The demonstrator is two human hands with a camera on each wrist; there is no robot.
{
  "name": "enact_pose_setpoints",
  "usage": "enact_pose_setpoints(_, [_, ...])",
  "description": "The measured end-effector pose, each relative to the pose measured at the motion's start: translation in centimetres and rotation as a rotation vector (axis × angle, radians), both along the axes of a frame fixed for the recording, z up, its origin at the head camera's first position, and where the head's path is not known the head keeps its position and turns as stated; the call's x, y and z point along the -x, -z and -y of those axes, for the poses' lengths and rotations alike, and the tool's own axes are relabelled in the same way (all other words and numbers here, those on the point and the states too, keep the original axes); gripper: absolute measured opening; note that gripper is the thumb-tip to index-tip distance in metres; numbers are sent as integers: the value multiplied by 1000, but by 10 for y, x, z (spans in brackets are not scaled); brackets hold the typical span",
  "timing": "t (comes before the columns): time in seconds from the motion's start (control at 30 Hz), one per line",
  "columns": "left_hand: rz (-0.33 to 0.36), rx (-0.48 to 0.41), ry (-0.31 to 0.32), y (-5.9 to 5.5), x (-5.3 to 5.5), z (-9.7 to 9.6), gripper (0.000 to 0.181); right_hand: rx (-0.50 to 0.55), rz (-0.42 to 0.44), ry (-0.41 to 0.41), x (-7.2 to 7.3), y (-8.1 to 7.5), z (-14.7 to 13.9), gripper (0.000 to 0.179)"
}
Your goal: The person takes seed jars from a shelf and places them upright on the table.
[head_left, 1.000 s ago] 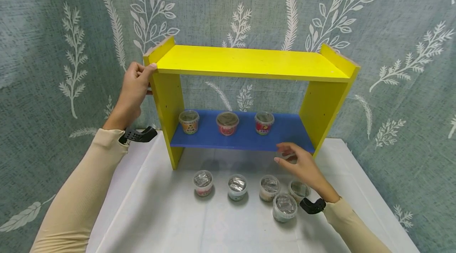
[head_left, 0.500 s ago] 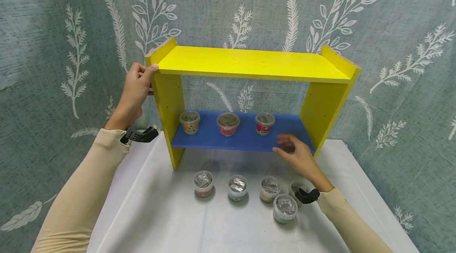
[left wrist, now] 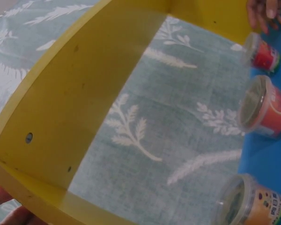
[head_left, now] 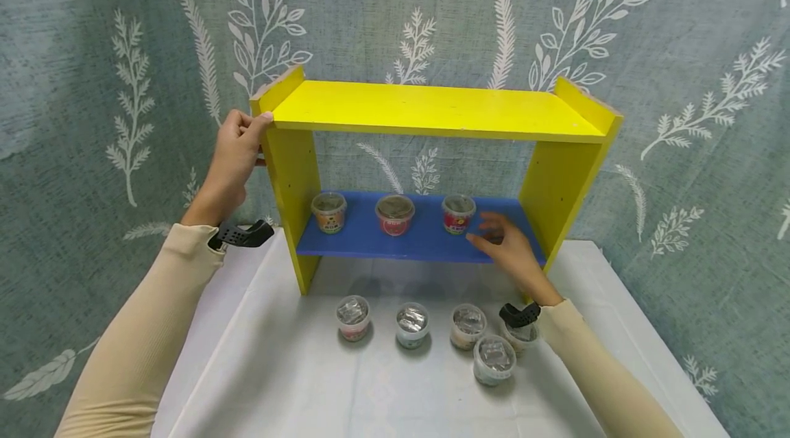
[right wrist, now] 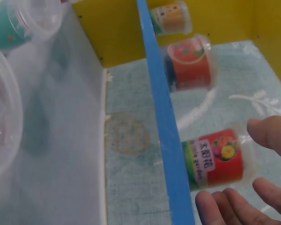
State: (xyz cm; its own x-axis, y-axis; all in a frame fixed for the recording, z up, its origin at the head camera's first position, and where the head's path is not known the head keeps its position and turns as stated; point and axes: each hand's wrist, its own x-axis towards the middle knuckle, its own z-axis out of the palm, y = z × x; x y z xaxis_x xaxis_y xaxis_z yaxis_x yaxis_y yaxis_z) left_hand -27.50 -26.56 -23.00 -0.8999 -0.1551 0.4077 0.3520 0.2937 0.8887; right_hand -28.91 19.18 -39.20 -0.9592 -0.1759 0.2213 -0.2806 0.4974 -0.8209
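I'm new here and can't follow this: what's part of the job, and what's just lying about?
Seemingly in the job:
yellow-and-blue shelf unit, gripped by the left hand
rightmost shelf cup, beside the right hand

Not being handled:
two other shelf cups, five table cups (perhaps involved too)
patterned backdrop
white tablecloth

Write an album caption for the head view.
Left hand grips a yellow shelf unit; right hand hovers beside the red-labelled cup, rightmost of three on the blue board.
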Motion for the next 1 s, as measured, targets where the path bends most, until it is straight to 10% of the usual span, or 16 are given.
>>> enact_pose_setpoints(1.0, [-7, 18, -8, 0, -1, 0, 41, 90, 85, -13, 44, -1, 17, 83])
